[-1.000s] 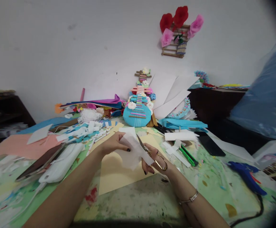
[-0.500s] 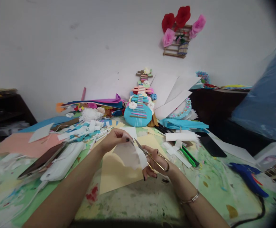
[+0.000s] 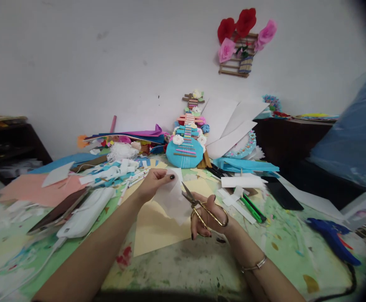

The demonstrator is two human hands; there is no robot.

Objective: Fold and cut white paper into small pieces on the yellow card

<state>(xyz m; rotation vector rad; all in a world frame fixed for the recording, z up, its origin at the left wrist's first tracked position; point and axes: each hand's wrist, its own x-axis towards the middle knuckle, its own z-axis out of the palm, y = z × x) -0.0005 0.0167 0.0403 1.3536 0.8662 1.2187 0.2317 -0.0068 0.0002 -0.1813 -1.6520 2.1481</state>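
Pinched between the thumb and fingers of my left hand (image 3: 155, 183) is a thin white sheet of paper (image 3: 172, 206), hanging down at an angle. My right hand (image 3: 213, 216) has its fingers through the gold handles of a pair of scissors (image 3: 193, 199). The blades point up and left, slightly parted, just right of the paper's edge. Under both hands lies a pale yellow sheet (image 3: 158, 235) on the paint-stained green tabletop. Part of that sheet is hidden by the white paper and my hands.
A blue paper instrument (image 3: 184, 154) leans against the wall. Left are a white power strip (image 3: 85, 212), a tablet-like device (image 3: 57, 209) and paper scraps (image 3: 120, 170). Right are a green cutter (image 3: 249, 207), a white roll (image 3: 242, 181), a black phone (image 3: 282, 193) and a blue glue gun (image 3: 332, 241).
The scissors have drawn back to the right, and their blades now stand apart from the paper. A white strip at the paper's right edge no longer shows. The view has shifted slightly.
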